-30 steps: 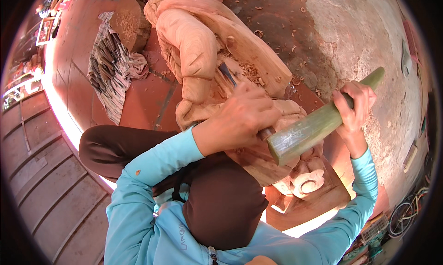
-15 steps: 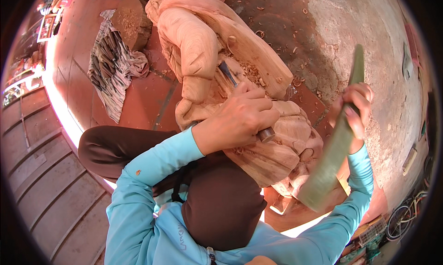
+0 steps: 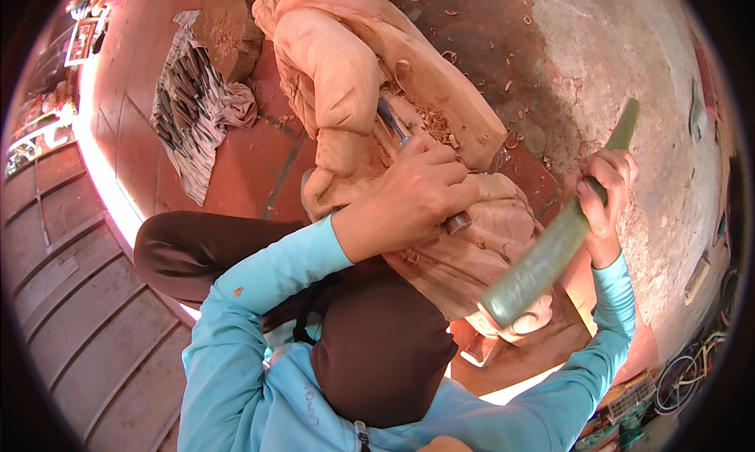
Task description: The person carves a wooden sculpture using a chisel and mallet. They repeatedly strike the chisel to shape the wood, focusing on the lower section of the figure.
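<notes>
A large wood carving point(image 3: 338, 70) with folded, robe-like shapes lies before my crossed legs. My left hand point(image 3: 417, 188) is closed round the handle of a carving chisel point(image 3: 389, 119). Its dark blade points away from me into a hollow of the carving, beside curled shavings point(image 3: 435, 123); the cutting tip is hard to make out. The handle's butt sticks out below my fist. My right hand point(image 3: 609, 188) grips a long green mallet point(image 3: 543, 255) near its narrow end. The mallet's thick end hangs over the carving's near right part, apart from the chisel.
On the red tile floor at the left, a striped cloth point(image 3: 189, 157) carries several carving tools point(image 3: 189, 82). A round wood block point(image 3: 228, 31) stands behind it. Wood chips dot the dark floor beyond the carving. A bicycle wheel point(image 3: 678, 385) shows at the lower right.
The mallet's thick end has swung up and left, closer to the chisel handle. My left hand keeps its hold on the chisel; the view has shifted slightly.
</notes>
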`<state>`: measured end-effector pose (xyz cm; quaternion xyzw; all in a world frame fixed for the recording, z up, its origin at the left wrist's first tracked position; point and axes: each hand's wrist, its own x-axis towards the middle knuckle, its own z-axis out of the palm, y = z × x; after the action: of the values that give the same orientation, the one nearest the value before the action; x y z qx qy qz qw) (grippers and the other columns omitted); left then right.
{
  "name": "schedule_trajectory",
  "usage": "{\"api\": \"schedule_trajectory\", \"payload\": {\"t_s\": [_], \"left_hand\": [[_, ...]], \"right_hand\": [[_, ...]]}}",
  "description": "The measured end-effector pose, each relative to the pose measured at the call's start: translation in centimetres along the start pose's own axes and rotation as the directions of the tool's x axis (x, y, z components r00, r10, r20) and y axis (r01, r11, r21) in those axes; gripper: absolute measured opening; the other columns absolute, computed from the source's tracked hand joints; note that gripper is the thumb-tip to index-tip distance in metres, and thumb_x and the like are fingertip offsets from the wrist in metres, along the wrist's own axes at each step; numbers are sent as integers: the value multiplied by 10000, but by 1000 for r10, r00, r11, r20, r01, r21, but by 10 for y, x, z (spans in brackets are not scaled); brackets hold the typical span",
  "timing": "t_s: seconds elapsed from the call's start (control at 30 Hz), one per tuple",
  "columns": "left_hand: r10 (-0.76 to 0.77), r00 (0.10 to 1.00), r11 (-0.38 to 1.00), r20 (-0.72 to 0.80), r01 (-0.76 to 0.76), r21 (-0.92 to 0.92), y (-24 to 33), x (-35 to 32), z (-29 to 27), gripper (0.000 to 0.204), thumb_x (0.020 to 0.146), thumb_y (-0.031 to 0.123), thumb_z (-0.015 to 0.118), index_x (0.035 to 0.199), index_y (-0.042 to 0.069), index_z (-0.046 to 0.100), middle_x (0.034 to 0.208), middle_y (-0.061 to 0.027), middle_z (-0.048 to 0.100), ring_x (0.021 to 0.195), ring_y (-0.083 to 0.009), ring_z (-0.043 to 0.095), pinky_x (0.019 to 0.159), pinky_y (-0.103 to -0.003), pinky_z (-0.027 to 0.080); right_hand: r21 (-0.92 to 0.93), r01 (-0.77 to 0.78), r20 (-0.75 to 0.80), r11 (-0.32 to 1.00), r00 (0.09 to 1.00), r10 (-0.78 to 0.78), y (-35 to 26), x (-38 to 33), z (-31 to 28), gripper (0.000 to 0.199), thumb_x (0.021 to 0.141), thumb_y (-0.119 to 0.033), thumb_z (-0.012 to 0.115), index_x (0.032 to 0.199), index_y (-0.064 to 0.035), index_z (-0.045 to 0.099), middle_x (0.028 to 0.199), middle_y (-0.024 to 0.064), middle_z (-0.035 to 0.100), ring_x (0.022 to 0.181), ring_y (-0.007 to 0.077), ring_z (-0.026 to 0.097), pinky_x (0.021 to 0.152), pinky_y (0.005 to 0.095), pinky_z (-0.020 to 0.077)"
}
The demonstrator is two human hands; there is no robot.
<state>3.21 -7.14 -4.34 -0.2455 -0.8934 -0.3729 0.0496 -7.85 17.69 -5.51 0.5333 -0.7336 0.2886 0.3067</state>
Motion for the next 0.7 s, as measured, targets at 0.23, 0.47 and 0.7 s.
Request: {"api": "schedule_trajectory", "payload": {"t_s": [0.23, 0.47, 0.7], "left_hand": [[152, 988, 973, 7, -151, 174, 12, -6, 7, 180, 681, 191, 631, 718, 101, 479, 678, -22, 422, 690, -195, 473, 667, -339, 377], [186, 982, 982, 37, -187, 38, 27, -3, 11, 170, 682, 199, 604, 745, 98, 484, 674, -18, 417, 686, -188, 476, 655, -325, 376], [145, 989, 988, -34, -146, -48, 25, 2, 3, 221, 635, 151, 662, 809, 92, 540, 673, -19, 413, 689, -188, 475, 633, -332, 350]], "right_hand": [[-81, -45, 170, 996, 984, 58, -10, 8, -9, 384, 540, -50, 680, 893, -165, 580, 850, 70, 528, 739, 257, 547, 671, 393, 397], [28, -104, 99, 994, 990, 101, -17, 16, -8, 461, 562, 9, 704, 953, -158, 525, 820, 69, 515, 717, 265, 548, 667, 408, 414], [78, -94, -16, 993, 995, 95, -20, 16, -8, 565, 521, 151, 649, 955, -178, 500, 817, 63, 515, 702, 257, 549, 653, 408, 422]]}}
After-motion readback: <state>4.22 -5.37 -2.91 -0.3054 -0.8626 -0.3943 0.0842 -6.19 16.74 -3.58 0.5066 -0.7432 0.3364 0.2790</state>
